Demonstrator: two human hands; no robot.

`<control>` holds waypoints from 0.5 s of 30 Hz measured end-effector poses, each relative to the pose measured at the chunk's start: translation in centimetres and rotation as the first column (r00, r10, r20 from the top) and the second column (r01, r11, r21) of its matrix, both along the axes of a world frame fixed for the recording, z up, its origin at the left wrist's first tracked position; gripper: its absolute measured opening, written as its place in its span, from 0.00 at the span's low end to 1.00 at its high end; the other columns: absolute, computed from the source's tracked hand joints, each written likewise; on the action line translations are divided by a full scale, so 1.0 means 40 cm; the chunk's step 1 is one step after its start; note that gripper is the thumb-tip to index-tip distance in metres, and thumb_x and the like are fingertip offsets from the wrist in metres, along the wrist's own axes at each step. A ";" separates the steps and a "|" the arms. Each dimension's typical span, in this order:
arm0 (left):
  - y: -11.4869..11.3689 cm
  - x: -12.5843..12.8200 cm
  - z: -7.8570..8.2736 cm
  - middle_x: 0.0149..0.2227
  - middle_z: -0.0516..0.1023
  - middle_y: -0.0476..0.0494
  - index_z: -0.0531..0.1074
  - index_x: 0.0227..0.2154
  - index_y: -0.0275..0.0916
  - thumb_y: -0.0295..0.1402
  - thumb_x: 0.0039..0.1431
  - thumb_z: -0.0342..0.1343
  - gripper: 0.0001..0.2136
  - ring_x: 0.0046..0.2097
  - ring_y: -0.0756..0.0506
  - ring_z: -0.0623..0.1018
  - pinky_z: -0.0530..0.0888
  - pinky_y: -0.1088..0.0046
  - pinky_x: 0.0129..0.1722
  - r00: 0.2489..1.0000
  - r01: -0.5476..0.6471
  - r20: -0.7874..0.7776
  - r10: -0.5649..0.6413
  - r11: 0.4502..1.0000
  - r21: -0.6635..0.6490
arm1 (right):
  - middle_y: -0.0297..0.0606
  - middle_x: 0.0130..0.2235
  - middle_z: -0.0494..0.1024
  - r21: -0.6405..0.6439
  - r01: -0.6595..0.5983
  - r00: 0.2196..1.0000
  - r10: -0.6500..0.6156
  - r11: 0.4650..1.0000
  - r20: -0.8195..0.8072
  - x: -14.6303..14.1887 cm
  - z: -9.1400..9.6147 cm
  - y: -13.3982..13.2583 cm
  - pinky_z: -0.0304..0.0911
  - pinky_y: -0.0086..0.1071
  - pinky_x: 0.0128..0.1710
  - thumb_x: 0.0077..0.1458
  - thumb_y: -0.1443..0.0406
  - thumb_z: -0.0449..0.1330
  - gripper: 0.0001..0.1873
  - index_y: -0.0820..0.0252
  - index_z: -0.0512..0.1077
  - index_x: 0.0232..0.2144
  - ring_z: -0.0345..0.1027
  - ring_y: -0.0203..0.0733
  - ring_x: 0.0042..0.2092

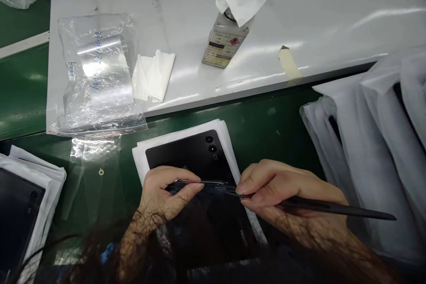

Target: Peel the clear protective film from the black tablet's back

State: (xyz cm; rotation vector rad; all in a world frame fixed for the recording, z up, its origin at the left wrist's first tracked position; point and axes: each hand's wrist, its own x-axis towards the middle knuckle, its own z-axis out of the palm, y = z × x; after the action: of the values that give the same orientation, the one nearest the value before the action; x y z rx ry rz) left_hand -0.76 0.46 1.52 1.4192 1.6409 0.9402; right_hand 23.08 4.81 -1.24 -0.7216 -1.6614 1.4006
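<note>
I've got the left hand (166, 191) pinching a thin shiny strip (203, 182), and the right hand (279, 186) clamped on a slim black stylus (333, 207). The hands are almost together, just above a flat black tablet (189, 153) lying on white sheets (222, 138). Beyond the tablet sit a clear zip bag (98, 75) and a square labelled bottle (224, 42).

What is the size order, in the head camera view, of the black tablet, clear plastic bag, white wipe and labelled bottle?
Black tablet, though nearer the camera; clear plastic bag; then white wipe and labelled bottle, which look alike, so unranked.
</note>
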 end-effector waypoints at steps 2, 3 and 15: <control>0.000 0.000 -0.001 0.22 0.82 0.54 0.78 0.23 0.43 0.32 0.45 0.65 0.01 0.22 0.49 0.80 0.77 0.80 0.22 1.000 -0.003 0.010 0.003 1.000 -0.007 | 0.35 0.38 0.93 0.010 -0.021 1.000 0.021 1.000 -0.010 0.003 -0.005 -0.001 0.86 0.34 0.31 0.61 0.75 0.76 0.17 0.42 0.88 0.42 0.88 0.45 0.33; -0.001 0.000 -0.002 0.22 0.82 0.54 0.78 0.23 0.44 0.33 0.45 0.65 0.01 0.23 0.49 0.81 0.77 0.80 0.23 1.000 -0.011 0.011 0.011 1.000 -0.009 | 0.36 0.38 0.93 0.010 -0.024 1.000 0.024 1.000 -0.017 0.005 -0.006 -0.002 0.86 0.34 0.31 0.61 0.75 0.76 0.18 0.42 0.88 0.42 0.88 0.45 0.32; -0.011 -0.002 -0.012 0.21 0.82 0.54 0.78 0.24 0.46 0.32 0.44 0.65 0.02 0.22 0.48 0.80 0.77 0.79 0.21 1.000 -0.022 -0.003 0.022 1.000 -0.014 | 0.29 0.30 0.85 -0.559 0.260 0.879 -0.433 0.787 -0.201 -0.090 -0.042 0.028 0.76 0.26 0.23 0.55 0.64 0.84 0.15 0.51 0.81 0.29 0.78 0.35 0.26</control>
State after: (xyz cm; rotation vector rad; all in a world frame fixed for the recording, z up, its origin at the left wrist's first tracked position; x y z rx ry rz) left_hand -0.83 0.03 1.03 1.3962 1.6650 0.9383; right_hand 19.49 5.92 -2.92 -0.9866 -0.8311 1.5964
